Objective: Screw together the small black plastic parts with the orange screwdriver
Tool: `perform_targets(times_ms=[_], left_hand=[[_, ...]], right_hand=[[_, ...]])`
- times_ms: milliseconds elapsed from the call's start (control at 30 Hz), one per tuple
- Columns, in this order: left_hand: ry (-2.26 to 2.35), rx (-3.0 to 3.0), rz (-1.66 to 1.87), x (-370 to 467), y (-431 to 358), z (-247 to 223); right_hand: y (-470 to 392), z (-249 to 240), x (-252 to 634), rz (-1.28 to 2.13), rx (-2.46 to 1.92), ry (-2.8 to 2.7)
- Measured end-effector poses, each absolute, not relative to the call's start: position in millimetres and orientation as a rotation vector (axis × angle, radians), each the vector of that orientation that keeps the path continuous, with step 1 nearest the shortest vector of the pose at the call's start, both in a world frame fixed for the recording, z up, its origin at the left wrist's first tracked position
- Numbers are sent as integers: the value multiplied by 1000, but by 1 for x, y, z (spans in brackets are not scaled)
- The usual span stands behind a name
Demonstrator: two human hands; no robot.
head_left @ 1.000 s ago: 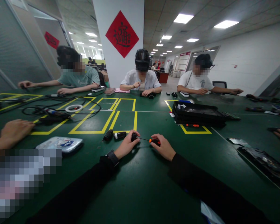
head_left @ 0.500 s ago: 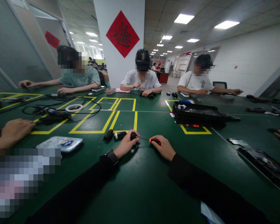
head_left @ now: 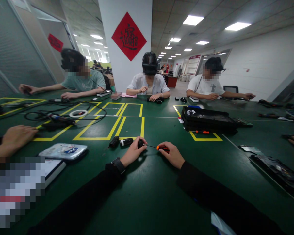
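Note:
In the middle of the green table, my left hand pinches a small dark rounded part, mostly covered by the fingers. My right hand is closed around the orange and black handle of a screwdriver. Its thin shaft points left and its tip reaches the dark part; the exact contact is too small to make out. Just left of my left hand lie a black cylindrical piece and a black piece with a white band.
A silvery phone-like case lies to the left, near a co-worker's hand. Cables surround a white ring. Stacked black trays and an orange-handled tool are at right, with a dark device farther right. Co-workers sit opposite.
Both my hands keep their grip, with the screwdriver still against the dark part. My left hand has shifted very slightly to the right.

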State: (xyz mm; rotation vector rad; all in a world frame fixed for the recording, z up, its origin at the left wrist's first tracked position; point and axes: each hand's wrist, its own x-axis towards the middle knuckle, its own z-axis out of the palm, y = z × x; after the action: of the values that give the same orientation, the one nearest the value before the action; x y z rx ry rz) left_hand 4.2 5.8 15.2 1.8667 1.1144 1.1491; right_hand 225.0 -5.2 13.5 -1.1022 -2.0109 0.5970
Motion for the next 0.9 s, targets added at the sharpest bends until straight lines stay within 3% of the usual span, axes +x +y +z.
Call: perform_targets(times_ms=[900], left_hand=[[1132,1890,1106,2,6,17]], right_hand=[[-3,16,224,454,-1165,-2104]])
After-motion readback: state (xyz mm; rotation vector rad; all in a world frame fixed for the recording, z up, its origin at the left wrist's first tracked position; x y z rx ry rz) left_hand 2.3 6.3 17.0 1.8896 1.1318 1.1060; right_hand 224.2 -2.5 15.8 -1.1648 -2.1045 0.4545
